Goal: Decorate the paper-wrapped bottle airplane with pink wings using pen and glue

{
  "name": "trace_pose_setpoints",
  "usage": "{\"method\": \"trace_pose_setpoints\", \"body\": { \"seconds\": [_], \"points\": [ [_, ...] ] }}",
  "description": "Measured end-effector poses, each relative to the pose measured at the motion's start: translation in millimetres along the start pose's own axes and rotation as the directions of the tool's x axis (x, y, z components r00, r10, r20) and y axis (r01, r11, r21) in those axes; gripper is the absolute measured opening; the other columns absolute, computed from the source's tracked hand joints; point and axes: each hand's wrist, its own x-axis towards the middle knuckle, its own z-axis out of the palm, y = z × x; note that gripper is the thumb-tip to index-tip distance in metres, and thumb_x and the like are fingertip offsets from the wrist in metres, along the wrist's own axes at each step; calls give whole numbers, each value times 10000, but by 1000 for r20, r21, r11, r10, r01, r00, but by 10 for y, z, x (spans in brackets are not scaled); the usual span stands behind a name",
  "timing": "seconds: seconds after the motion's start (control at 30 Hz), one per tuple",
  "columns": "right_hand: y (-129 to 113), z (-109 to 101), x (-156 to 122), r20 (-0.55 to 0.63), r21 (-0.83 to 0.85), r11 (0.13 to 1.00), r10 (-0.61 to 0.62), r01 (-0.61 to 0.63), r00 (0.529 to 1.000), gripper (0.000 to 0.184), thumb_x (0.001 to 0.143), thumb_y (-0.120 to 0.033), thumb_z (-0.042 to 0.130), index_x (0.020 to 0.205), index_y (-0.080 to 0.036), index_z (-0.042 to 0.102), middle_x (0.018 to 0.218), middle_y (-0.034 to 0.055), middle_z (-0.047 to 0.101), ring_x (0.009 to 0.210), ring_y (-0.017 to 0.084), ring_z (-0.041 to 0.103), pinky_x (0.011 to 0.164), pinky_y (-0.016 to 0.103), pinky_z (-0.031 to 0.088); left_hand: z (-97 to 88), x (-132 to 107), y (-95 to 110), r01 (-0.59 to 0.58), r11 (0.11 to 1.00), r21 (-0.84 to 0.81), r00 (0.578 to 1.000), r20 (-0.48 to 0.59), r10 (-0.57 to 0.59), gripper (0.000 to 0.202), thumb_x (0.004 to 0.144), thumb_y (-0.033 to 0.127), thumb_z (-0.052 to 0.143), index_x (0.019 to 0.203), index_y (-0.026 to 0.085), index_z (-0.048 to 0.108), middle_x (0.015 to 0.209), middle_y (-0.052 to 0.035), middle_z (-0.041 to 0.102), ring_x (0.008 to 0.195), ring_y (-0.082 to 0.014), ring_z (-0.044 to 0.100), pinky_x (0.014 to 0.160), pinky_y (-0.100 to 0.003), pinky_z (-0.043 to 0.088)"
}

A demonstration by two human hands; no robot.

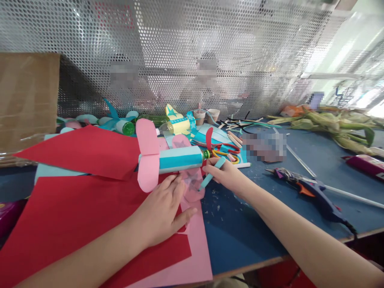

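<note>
My left hand [162, 212] lies flat with fingers spread, pressing on a pink paper sheet [192, 256] and a pink cut-out shape [192, 182]. My right hand [223, 174] grips a light blue pen [211, 174], whose tip touches the pink cut-out. Just beyond my hands lies a bottle plane [177, 159] wrapped in white and blue paper, with pink wings [147, 158] and a red propeller [209, 138].
Red paper sheets [81, 212] cover the left of the blue table [255, 224]. A blue glue gun [309, 190] lies at right, with scissors [225, 152], paper cups [205, 116], sticks, other bottle crafts and corn husks [333, 124] farther back. Two people sit behind a perforated metal screen [180, 48].
</note>
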Motion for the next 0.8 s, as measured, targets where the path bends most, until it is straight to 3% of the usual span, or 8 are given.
{"method": "trace_pose_setpoints", "body": {
  "seconds": [0.37, 0.5, 0.6, 0.8],
  "points": [
    [-1, -2, -7, 20, -19, 999, -33, 34, 999, 309, 779, -338, 549, 534, -211, 411, 448, -55, 447, 482, 102, 400, 523, 259, 317, 0, -6, -2, -2, 1000, -26, 1000, 0, 2, 678, 931, 579, 349, 1425, 114, 342, 1493, -169, 383, 1368, -339, 345, 1070, -506, 374],
    [-5, -4, -10, 11, -8, 1000, 1, -1, 1000, 317, 773, -328, 545, 526, -217, 381, 425, -68, 394, 454, 95, 352, 488, 257, 275, -22, 6, 12, 12, 1000, -15, 1000, 21, -12, 682, 926, 593, 348, 1412, 116, 366, 1483, -165, 402, 1366, -338, 351, 1071, -502, 374],
    [-3, -2, -6, 33, -16, 1000, -23, 24, 999, 309, 774, -330, 547, 532, -214, 394, 442, -59, 433, 470, 98, 378, 511, 260, 299, -42, 19, 22, 12, 1000, -21, 999, 36, -11, 688, 925, 597, 341, 1392, 94, 395, 1472, -181, 412, 1358, -351, 360, 1058, -521, 383],
    [-4, 1, -3, 8, -11, 1000, -8, 8, 1000, 301, 773, -335, 543, 540, -214, 398, 433, -66, 408, 461, 96, 352, 497, 261, 275, 10, -1, -1, 13, 999, -36, 1000, 2, -13, 663, 928, 576, 363, 1424, 136, 354, 1492, -156, 390, 1369, -335, 345, 1069, -515, 371]
  ]
}}
